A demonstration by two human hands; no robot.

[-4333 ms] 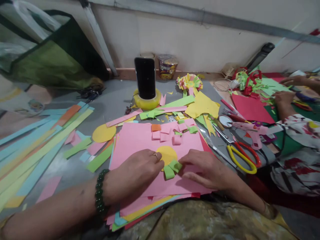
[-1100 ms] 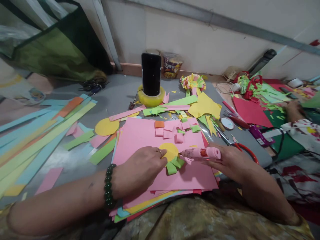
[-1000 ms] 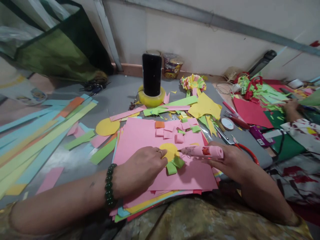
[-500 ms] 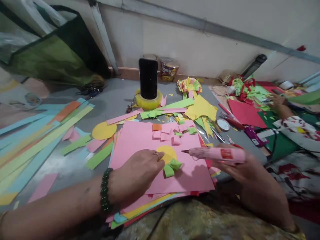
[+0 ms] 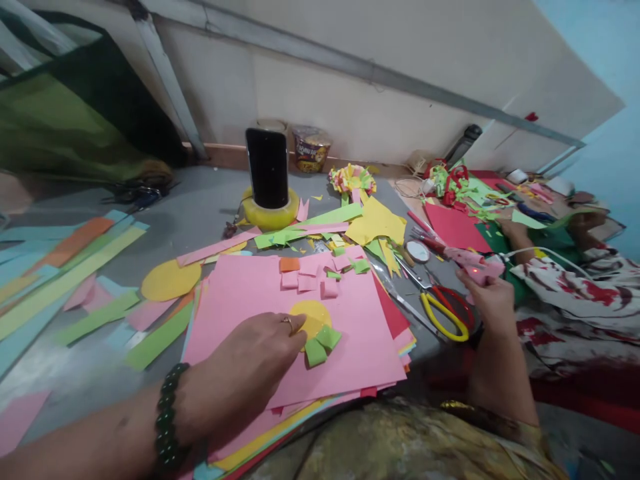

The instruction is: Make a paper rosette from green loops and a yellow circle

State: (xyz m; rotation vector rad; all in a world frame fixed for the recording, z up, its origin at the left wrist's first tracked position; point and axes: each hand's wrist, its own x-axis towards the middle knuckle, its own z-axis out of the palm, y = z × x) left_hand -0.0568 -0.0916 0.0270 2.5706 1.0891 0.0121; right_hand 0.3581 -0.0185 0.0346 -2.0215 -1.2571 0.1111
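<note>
My left hand point(image 5: 247, 363), with a bead bracelet on the wrist, presses its closed fingertips on the left edge of a yellow paper circle point(image 5: 315, 315). Folded green paper pieces point(image 5: 320, 348) sit on the circle's lower right part. Underneath lies the top pink sheet point(image 5: 353, 350) of a stack of coloured paper. Several small pink paper loops point(image 5: 307, 281) and an orange loop point(image 5: 289, 265) rest near that sheet's far edge. Off to the right, my right hand point(image 5: 493, 300) is wrapped round a pink glue gun point(image 5: 475, 265) with a small red light, away from the circle.
Yellow- and red-handled scissors point(image 5: 447, 320) lie right of the stack. A phone point(image 5: 267, 168) stands in a yellow tape roll point(image 5: 265, 215); a paper rosette point(image 5: 353, 180) is beyond. Paper strips point(image 5: 75, 260) cover the left side. Another person's arm point(image 5: 517, 237) is at the right.
My right hand has carried the glue gun away from the circle to the right. My left fingers stay on the circle. The view has swung right, uncovering the scissors.
</note>
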